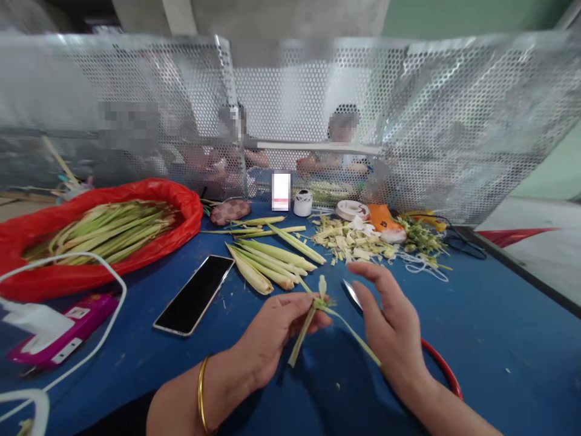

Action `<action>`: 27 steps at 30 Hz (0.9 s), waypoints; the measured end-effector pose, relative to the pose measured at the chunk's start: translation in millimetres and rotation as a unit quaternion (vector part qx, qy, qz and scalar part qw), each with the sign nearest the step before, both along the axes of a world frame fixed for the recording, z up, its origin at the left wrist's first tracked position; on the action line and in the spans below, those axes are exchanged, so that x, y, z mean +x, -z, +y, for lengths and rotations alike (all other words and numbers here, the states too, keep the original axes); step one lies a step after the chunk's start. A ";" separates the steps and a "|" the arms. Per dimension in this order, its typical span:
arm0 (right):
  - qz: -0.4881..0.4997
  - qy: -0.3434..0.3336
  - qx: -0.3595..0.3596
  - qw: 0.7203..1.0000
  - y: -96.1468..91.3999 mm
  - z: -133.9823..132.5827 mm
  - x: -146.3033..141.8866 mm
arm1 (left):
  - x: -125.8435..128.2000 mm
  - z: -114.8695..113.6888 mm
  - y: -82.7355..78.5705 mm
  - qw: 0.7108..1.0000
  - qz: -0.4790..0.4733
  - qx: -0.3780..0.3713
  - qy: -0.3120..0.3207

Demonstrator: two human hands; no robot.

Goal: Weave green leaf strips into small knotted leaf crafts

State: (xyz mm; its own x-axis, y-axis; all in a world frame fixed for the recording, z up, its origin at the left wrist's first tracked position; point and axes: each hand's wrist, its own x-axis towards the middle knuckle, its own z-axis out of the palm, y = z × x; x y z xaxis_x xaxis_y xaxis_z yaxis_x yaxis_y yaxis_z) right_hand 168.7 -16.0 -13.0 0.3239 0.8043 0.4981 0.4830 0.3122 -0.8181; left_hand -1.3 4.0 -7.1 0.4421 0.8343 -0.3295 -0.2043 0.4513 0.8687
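Observation:
My left hand point(281, 324) pinches a small knotted piece of green plant leaf point(320, 303) between thumb and fingers. A folded stub of leaf hangs down from the knot, and one thin strip runs out toward the right palm. Thumb and index finger of my right hand point(393, 321) are spread apart, just right of the knot; its other fingers are hidden. Scissors point(351, 294) with a red handle point(447, 370) show partly behind this hand; I cannot tell whether it touches them. Beyond my hands lie several pale green leaf husks point(272, 263).
At left are a red bag point(149, 257) of long leaves, a magenta power strip point(77, 324) with white cable, and a phone point(195, 295). Leaf scraps point(345, 242), a tape roll point(353, 209) and a white jar point(302, 203) sit before a perforated metal screen point(295, 91); people are behind it.

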 end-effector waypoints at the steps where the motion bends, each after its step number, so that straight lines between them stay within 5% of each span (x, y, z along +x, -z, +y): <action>1: 0.048 0.017 -0.009 0.999 1.7 0.7 0.9 | -1.3 2.7 -1.2 1.000 -0.021 -0.003 -0.019; 5: 0.314 -0.060 -0.160 0.934 18.7 6.6 -7.7 | -3.9 8.6 -5.1 0.995 -0.076 0.024 -0.062; 7: 0.343 -0.176 -0.253 0.888 25.4 7.4 -16.9 | -2.8 7.7 -5.6 0.993 -0.094 0.023 -0.068; 9: 0.315 -0.271 -0.256 0.873 27.2 4.1 -25.8 | -0.6 5.3 -4.9 0.993 -0.100 0.016 -0.062; 11: 0.279 -0.304 -0.213 0.886 25.4 -1.4 -31.9 | 1.9 2.8 -3.2 0.994 -0.096 0.021 -0.056; 16: 0.199 -0.238 -0.198 0.930 20.6 -10.0 -34.2 | 5.6 0.0 3.0 0.993 -0.099 0.038 -0.051; 23: 0.122 -0.263 -0.157 0.944 21.8 -11.1 -32.1 | 6.5 0.5 7.0 0.992 -0.113 0.021 -0.053; 27: -0.026 -0.256 -0.118 0.959 19.4 -14.5 -28.1 | 4.5 2.6 5.2 0.994 -0.089 0.019 -0.066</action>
State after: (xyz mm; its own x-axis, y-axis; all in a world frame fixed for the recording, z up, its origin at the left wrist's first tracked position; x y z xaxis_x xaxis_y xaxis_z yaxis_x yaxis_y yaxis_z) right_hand 140.6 -30.6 -32.4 -0.1635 0.9436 0.2880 0.3578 0.3288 -0.8740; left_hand 3.1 6.7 -12.3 0.3762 0.8991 -0.2237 -0.4108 0.3782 0.8296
